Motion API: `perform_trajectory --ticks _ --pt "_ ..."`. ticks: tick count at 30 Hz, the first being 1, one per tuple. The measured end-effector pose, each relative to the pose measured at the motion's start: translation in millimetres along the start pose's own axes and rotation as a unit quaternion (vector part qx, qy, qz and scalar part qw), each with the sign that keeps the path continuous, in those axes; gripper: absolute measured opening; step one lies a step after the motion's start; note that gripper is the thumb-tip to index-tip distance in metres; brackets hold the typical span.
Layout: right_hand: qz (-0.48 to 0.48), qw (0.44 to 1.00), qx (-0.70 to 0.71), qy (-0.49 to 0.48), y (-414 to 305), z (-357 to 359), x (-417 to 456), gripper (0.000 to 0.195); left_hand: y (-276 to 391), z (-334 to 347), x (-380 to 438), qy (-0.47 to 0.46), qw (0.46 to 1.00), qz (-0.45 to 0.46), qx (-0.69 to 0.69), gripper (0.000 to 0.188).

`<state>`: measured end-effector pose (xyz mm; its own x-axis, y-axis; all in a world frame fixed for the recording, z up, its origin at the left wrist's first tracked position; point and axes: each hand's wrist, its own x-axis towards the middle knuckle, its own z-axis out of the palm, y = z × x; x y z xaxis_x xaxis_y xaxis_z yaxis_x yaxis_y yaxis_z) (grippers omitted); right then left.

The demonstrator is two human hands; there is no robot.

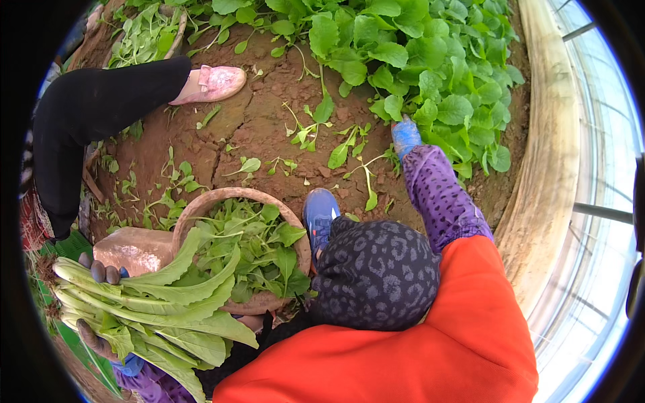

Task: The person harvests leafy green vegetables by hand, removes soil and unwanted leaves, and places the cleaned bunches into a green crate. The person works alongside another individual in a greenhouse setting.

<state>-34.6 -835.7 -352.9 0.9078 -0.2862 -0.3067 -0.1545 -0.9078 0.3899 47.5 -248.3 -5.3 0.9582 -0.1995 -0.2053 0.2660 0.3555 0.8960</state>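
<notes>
My left hand [105,273], in a soiled blue-and-grey glove, grips a large bunch of leafy greens [166,305] at its pale stalks. Soil clings to the roots at the left end, and the leaves spread right, partly over a round tub [201,204]. Cut or pulled greens [257,242] fill that tub. My right hand [405,137], also in a blue glove, reaches to the base of the growing green plants [443,101]. Leaves hide its fingertips, so I cannot see whether they hold a stem.
Another person's black-trousered leg [111,101] and pink shoe [221,83] are at upper left. Behind it stands a second tub of greens [146,35]. Loose seedlings [307,133] lie on the brown soil [267,116]. A pale plastic-covered edge [546,151] runs along the right.
</notes>
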Motion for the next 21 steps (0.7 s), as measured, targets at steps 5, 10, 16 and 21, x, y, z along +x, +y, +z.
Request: perform_trajectory --ticks 5,10,16,21 --pt "-0.051 0.988 -0.117 0.086 -1 16 32 0.028 -8 -4 4 0.025 0.999 -0.012 0.023 0.090" --pt "0.014 0.990 -0.083 0.115 19 -4 21 0.029 -3 -16 4 -0.097 0.994 -0.034 0.047 0.080" --pt "-0.049 0.991 -0.104 0.061 48 -16 4 0.048 -6 -14 5 -0.076 0.995 -0.032 0.049 0.080" --pt "-0.158 0.963 -0.179 0.128 31 -11 30 0.045 -7 -17 7 -0.058 0.997 -0.037 0.046 0.081"
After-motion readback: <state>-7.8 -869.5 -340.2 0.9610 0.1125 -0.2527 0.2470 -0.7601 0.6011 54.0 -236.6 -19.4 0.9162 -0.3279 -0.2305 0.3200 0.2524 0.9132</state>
